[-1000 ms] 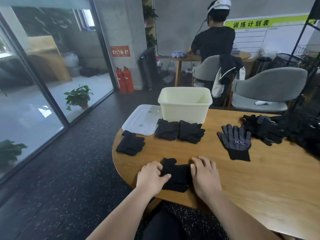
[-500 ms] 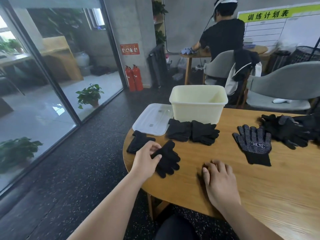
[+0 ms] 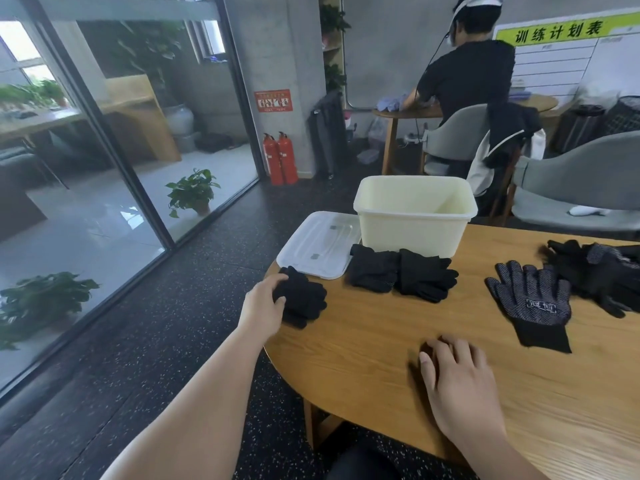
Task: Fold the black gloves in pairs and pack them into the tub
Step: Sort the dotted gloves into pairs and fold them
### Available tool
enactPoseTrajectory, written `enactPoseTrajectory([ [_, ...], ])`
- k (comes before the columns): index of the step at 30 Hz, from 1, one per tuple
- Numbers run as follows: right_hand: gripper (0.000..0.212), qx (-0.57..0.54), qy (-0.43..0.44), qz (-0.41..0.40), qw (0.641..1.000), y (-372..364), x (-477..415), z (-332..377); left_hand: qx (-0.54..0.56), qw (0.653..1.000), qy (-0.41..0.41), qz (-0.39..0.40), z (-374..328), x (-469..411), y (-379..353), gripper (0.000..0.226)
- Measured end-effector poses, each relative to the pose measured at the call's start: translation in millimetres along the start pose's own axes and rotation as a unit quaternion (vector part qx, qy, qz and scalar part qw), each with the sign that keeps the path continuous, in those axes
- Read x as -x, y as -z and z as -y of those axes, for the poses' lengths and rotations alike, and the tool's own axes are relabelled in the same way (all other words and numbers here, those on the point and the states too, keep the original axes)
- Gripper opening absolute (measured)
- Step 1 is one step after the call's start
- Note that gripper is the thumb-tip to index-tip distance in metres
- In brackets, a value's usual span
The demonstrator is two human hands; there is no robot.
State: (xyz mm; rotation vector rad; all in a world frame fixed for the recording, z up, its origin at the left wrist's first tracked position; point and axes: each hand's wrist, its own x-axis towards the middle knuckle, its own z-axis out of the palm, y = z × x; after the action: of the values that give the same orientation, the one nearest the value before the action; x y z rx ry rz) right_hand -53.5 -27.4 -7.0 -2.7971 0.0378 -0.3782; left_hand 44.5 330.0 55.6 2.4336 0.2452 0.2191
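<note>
My left hand (image 3: pixel 264 306) grips a folded pair of black gloves (image 3: pixel 304 299) at the table's left edge, set on or against another folded pair there. Two more folded pairs (image 3: pixel 401 273) lie side by side in front of the cream tub (image 3: pixel 414 233), which stands open at the table's far side. A single dotted black glove (image 3: pixel 533 303) lies flat to the right, with a loose pile of gloves (image 3: pixel 602 271) behind it. My right hand (image 3: pixel 457 375) rests flat on the wooden table (image 3: pixel 381 358), holding nothing.
The tub's white lid (image 3: pixel 318 242) lies left of the tub at the table edge. Grey chairs (image 3: pixel 581 174) stand behind the table, and a person in black (image 3: pixel 464 74) sits at another table beyond. A glass wall runs along the left.
My left hand carried the folded pair from the table's near middle out to the left edge beside the lid. My right hand let go of it and stayed flat on the table.
</note>
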Motion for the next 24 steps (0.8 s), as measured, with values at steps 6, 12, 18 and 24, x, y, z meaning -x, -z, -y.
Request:
enactPoseTrajectory([
  [6, 0.046, 0.003, -0.001, -0.008, 1.000, -2.1, -0.5, 0.8, 0.003, 0.996, -0.052, -0.076, -2.0, -1.3, -5.8, 0.038],
  [12, 0.045, 0.012, -0.004, -0.004, 1.000, -2.3, -1.0, 0.4, -0.098, 0.994, 0.017, 0.039, -0.9, -3.5, -21.7, 0.049],
  [18, 0.046, 0.022, -0.006, 0.007, 1.000, -2.1, -2.2, 0.9, -0.097, 0.993, -0.020, 0.067, -6.7, 1.3, -34.5, 0.051],
  [24, 0.047, 0.020, -0.011, 0.013, 1.000, -0.5, -1.1, 1.0, -0.148, 0.987, 0.027, 0.055, -9.9, 0.4, -33.7, 0.053],
])
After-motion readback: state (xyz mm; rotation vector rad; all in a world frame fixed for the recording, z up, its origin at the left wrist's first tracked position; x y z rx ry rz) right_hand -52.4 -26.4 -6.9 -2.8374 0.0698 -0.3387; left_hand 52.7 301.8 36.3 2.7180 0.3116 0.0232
